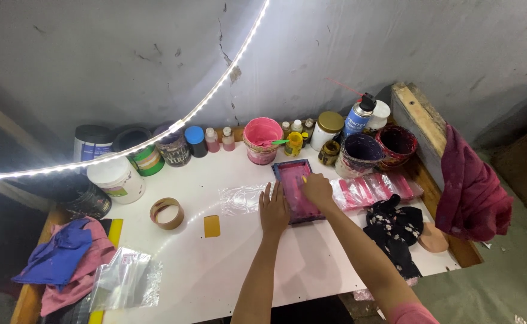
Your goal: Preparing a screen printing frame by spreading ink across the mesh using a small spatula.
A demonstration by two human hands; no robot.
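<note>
White surface (227,270) under a cracked grey wall; left hand (274,209), fingers flat and together, steadies the pink-stained screen frame (296,191) at centre; right hand (317,189), fingers curled, presses on its mesh; seemingly mid-print, the next move calling for even pressure

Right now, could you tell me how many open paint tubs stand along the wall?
3: the pink tub mid-row, the purple tub right of it, the dark red tub farthest right.

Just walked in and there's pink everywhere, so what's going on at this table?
A person is working at a white table with a small pink-stained frame. The left hand lies flat at the frame's left edge, and the right hand presses on top of it. A clear plastic bag lies just left, a row of pink bags to the right, and paint pots line the wall.
</note>
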